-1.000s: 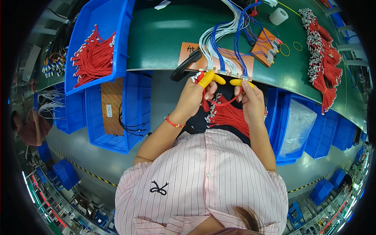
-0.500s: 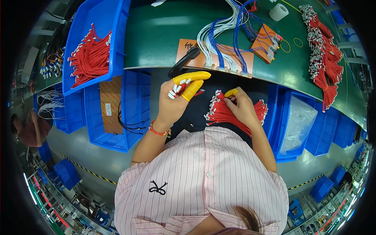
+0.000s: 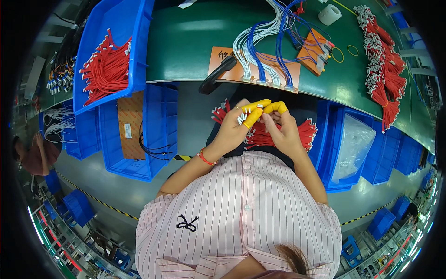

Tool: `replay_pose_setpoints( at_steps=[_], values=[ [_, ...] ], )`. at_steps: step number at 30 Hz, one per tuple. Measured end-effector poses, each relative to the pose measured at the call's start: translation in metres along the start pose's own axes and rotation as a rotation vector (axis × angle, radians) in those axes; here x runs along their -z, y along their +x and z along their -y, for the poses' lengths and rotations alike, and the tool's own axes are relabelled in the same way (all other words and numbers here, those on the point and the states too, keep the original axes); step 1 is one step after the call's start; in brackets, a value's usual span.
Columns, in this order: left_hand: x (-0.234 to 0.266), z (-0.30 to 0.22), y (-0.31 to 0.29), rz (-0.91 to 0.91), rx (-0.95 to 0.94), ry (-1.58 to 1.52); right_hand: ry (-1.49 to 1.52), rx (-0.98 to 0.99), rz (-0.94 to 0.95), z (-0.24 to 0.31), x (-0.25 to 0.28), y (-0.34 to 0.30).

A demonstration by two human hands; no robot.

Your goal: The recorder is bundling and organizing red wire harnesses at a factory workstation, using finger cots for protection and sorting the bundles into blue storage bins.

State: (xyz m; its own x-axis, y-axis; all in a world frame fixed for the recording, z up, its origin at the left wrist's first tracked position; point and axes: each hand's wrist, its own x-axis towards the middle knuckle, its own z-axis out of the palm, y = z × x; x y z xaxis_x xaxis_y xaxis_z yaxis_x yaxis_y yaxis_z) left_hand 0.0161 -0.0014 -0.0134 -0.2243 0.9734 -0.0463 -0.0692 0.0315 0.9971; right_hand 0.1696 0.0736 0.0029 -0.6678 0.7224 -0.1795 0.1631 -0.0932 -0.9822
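My left hand [image 3: 234,125] is closed round a small bundle of red cables [image 3: 220,111] with white connectors. Some connectors poke out between its fingers, and the cables' other ends show beyond the hand. Yellow finger cots cover its thumb and forefinger. Directly beside it, my right hand [image 3: 285,135] is closed in a pinch, its fingertips meeting the left ones near a white connector. A yellow cot is on its forefinger; what it pinches is hidden. Under both hands, a larger pile of red cables [image 3: 306,132] with white connectors lies across my lap.
A blue bin [image 3: 139,51] of red cables stands at the left of the green table [image 3: 186,32]. White and blue cables [image 3: 255,51] run to an orange board [image 3: 220,58], near a black handle-like piece [image 3: 218,74]. Bundled red cables [image 3: 388,69] lie at right. Blue bins [image 3: 134,173] flank my lap.
My left hand has moved right and down with its red cables, and its fingertips now meet the right hand's. The right hand has lifted slightly off the pile on my lap.
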Motion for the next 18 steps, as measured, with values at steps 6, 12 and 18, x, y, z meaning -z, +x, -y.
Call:
replay_pose_setpoints(
  at_steps=[6,12,18],
  values=[
    [0.013,-0.015,0.009,-0.174,0.170,-0.445,-0.050,-0.165,0.243,-0.003,0.038,-0.008],
    [0.016,-0.020,0.018,-0.199,0.178,-0.380,0.230,-0.298,-0.074,-0.012,0.085,-0.022],
    [0.012,-0.018,0.025,-0.235,0.147,-0.320,0.816,-0.091,-0.137,-0.019,0.074,-0.017]
  ],
)
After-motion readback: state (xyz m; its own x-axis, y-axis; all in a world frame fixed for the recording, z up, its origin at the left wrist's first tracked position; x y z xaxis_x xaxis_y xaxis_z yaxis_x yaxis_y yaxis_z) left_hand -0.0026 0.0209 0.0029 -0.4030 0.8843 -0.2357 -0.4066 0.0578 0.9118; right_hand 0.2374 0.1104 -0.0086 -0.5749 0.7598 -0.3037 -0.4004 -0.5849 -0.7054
